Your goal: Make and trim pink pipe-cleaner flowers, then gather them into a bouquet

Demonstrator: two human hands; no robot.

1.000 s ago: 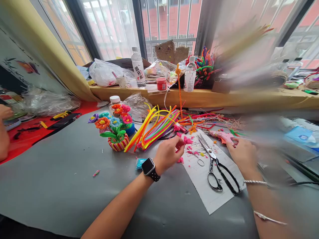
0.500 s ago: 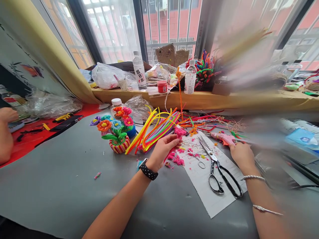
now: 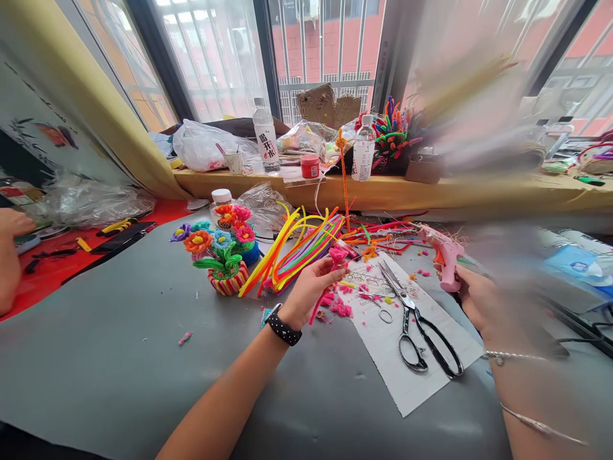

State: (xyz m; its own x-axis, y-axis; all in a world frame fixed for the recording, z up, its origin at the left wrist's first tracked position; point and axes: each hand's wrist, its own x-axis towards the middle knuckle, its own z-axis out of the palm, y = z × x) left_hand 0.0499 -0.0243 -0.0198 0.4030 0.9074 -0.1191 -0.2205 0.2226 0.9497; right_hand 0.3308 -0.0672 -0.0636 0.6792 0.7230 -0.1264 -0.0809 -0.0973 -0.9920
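Observation:
In the head view, my left hand [image 3: 310, 287] is closed around a pink pipe-cleaner flower [image 3: 338, 255], its bloom showing above the fingertips and its stem below the palm. My right hand [image 3: 476, 299] grips a pink hot glue gun [image 3: 445, 254], lifted upright off the table. Between the hands, large black-handled scissors [image 3: 408, 306] lie on a white paper sheet [image 3: 400, 390] beside small scissors [image 3: 384, 314]. Pink fuzzy scraps [image 3: 341, 310] are scattered just below my left hand. Beyond it lies a bundle of colourful pipe cleaners [image 3: 299, 249].
A striped pot of pipe-cleaner flowers [image 3: 228, 279] stands left on the grey table [image 3: 143, 377]. Water bottles [image 3: 265, 137] and a red jar [image 3: 310, 166] line the sill. Another person's arm [image 3: 8, 255] is at the far left. The right side is blurred.
My left hand picked up the pink flower from among the scraps and turned it upright. My right hand took hold of the glue gun and raised it, shifting slightly right.

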